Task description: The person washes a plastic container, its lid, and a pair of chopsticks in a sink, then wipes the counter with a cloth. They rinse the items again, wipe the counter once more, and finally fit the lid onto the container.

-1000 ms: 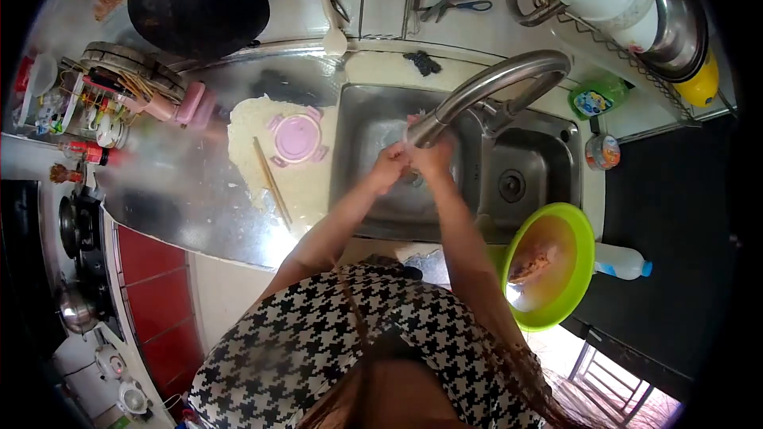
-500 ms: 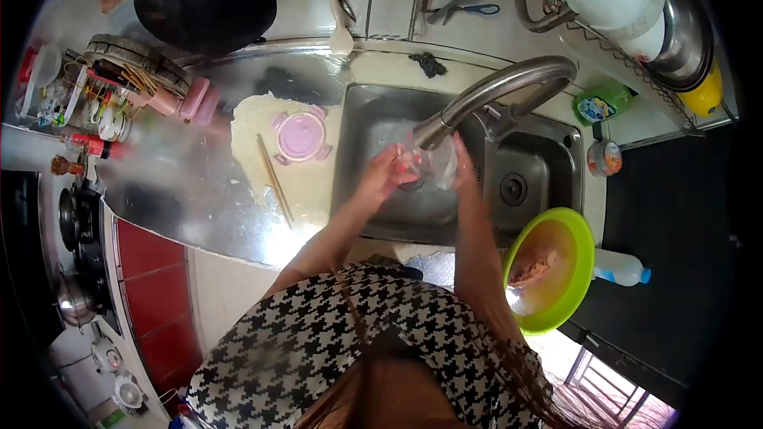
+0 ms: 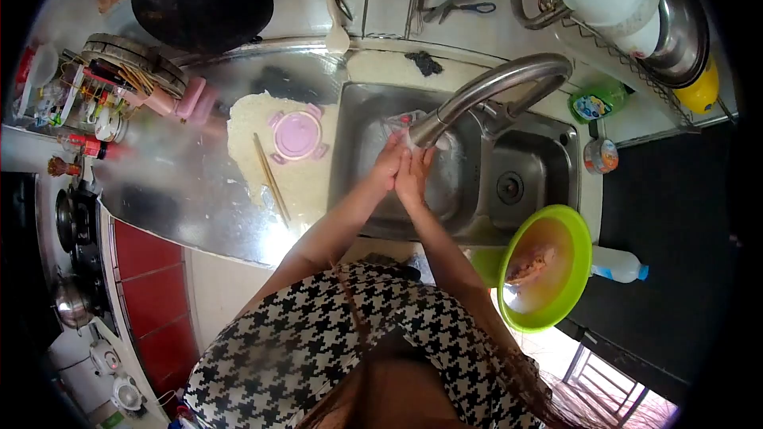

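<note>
Both my hands are together under the spout of the curved tap [image 3: 509, 83], over the larger sink basin [image 3: 350, 191]. My left hand [image 3: 389, 162] is closed on a clear plastic container [image 3: 395, 121], which shows beyond its fingers and is partly hidden by the spout. My right hand [image 3: 412, 178] presses in close beside the left, its fingers closed up against the container's near side. Left of the sink, a pink lid with side clips [image 3: 298, 136] lies on a pale mat [image 3: 248, 123], with a pair of chopsticks [image 3: 272, 180] beside it.
A lime-green basin [image 3: 584, 258] holding cloudy water and pinkish food stands right of my arms. Past it lies a white bottle [image 3: 616, 264]. Green dish soap [image 3: 596, 102] stands behind the smaller sink bowl [image 3: 540, 205]. A black wok [image 3: 199, 4] sits back left.
My right hand has moved left to meet the left hand. The clear container has shifted up and left, now partly behind the spout. The view has shifted slightly.
</note>
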`<act>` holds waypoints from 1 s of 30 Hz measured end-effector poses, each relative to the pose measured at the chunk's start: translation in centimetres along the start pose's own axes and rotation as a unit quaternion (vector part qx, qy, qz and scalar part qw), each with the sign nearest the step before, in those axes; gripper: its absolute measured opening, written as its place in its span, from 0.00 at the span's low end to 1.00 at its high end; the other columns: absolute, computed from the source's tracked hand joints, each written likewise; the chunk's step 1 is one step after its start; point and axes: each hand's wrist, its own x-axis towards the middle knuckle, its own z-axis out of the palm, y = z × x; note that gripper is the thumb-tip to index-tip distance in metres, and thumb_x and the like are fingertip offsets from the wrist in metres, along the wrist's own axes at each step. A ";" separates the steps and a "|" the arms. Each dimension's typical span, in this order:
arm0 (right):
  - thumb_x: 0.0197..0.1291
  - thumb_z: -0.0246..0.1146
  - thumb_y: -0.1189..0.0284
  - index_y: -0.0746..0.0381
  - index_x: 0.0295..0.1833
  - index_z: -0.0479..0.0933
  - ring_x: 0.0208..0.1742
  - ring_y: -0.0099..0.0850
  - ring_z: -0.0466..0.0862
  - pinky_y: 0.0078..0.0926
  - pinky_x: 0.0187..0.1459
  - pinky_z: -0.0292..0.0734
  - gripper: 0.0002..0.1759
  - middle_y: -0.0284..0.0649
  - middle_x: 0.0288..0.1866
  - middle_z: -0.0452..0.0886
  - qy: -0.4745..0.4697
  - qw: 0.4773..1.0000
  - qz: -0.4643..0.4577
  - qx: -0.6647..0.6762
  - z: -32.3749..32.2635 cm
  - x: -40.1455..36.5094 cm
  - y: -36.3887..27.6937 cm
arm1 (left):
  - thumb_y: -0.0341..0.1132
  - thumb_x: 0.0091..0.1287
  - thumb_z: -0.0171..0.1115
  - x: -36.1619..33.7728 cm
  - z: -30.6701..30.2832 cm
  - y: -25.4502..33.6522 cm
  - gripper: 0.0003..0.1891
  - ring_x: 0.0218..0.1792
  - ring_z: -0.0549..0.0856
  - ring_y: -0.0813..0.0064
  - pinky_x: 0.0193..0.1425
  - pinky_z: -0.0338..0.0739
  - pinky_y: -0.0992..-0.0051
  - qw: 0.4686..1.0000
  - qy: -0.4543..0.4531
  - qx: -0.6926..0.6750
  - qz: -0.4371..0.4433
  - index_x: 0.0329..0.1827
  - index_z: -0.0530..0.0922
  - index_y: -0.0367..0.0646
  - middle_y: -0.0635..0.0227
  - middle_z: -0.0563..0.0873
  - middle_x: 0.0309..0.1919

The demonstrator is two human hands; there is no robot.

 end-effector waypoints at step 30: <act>0.57 0.58 0.63 0.64 0.52 0.70 0.40 0.30 0.79 0.26 0.42 0.71 0.21 0.43 0.42 0.79 -0.008 0.929 0.220 0.298 -6.4 2.9 -0.4 | 0.29 0.50 0.55 -1.7 -2.8 1.8 0.03 0.36 0.80 0.63 0.37 0.76 0.68 0.458 -0.084 0.835 0.294 0.27 0.76 0.45 0.65 0.81 0.29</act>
